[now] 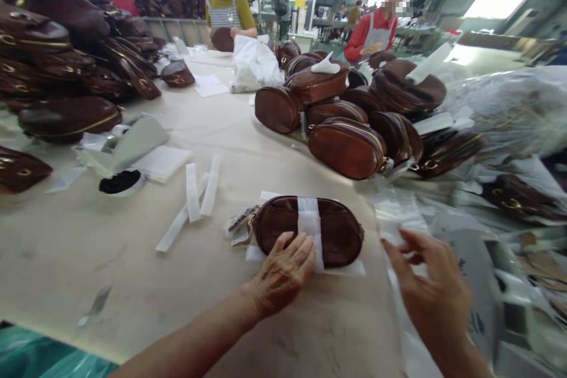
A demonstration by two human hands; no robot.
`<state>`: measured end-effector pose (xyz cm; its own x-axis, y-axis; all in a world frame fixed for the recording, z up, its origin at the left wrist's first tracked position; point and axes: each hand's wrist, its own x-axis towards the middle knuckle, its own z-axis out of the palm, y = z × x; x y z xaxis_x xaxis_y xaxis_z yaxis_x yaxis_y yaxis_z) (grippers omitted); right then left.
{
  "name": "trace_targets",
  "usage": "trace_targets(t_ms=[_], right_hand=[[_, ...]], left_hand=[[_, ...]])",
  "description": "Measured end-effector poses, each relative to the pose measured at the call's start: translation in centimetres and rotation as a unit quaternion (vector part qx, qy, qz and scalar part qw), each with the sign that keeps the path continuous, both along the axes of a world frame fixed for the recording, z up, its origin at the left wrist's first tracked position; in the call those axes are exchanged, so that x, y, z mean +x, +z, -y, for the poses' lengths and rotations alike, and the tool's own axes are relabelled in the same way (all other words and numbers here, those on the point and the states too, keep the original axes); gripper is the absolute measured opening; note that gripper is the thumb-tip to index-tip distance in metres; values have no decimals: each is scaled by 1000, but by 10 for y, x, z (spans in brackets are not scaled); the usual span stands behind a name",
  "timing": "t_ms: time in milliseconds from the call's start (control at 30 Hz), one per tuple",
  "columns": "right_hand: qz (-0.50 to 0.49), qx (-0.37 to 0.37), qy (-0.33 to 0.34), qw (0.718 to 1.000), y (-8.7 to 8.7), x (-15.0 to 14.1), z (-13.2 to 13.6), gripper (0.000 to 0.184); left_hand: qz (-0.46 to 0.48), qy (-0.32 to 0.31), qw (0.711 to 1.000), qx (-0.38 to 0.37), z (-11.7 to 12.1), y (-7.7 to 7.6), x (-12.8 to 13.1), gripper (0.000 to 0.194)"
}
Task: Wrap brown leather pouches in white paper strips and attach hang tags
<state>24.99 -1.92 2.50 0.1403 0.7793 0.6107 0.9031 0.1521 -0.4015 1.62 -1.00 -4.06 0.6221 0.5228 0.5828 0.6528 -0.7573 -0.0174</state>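
A dark brown oval leather pouch [341,230] lies on the table with a white paper strip [309,215] wrapped around its middle. White paper shows under the pouch, and a wrapped zipper pull or tag [241,224] sticks out at its left end. My left hand [286,271] rests flat on the pouch's lower front, its fingertips touching the strip. To the right of the pouch, my right hand [432,289] is raised with its fingers bent and apart. I see nothing held in it. Clear plastic bags [398,212] lie behind and beneath that hand.
Loose white strips [191,192] and a paper stack [163,162] lie left of the pouch. More brown pouches are heaped at left [71,59] and ahead [348,144]. A tape dispenser [509,289] stands at right. Co-workers [230,12] stand across the table.
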Motion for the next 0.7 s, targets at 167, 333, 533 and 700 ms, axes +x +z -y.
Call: trace_targets(t_ms=[167,333,533,700], right_hand=[[41,-38,-236,970,15,124,70,48],[-123,-209,-247,938,6,166,105,38],[-300,-223,-216,902,7,145,103,26],[-392,-88,-236,885,8,139,119,24]], left_hand=[[43,-20,999,-5,-2,-2,1,32],[57,-38,997,25,-9,1,1,26],[17,-51,996,69,-10,4,-1,25],[22,-47,996,77,-11,4,-1,26]])
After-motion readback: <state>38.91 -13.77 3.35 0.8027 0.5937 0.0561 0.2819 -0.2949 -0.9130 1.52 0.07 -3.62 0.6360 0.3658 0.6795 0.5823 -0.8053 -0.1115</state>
